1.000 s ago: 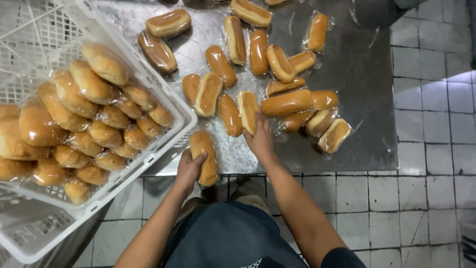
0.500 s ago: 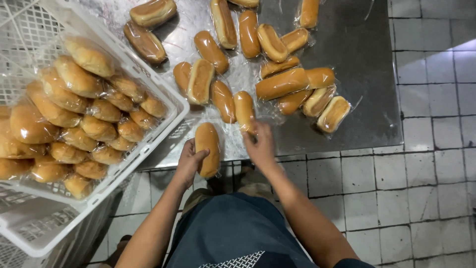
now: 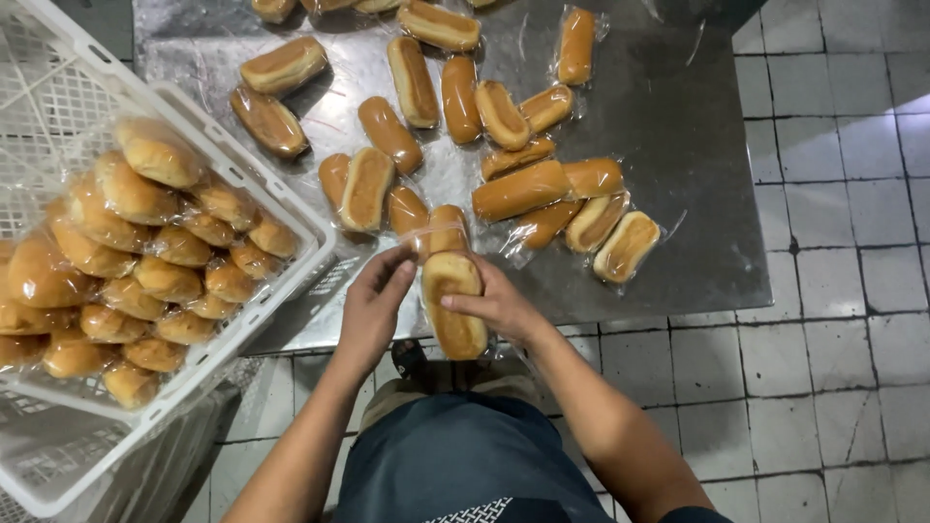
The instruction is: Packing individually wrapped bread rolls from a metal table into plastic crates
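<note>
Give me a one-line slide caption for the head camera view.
Both hands, left hand and right hand, hold a clear-wrapped golden oblong bread roll at the edge of a steel table beside a white plastic crate.

Single head view, steep downward, close over hands, steel table [image 3: 678,194] edge, tiled floor [image 3: 833,387]

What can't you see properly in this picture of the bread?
Head view only:
- Roll in the hands: its right side is covered by the right hand; left hand hides the wrapper edge.
- Crate: cut off by the left edge; the plastic bag blurs its buns.
- Top rolls: cut off by the upper edge.
</note>
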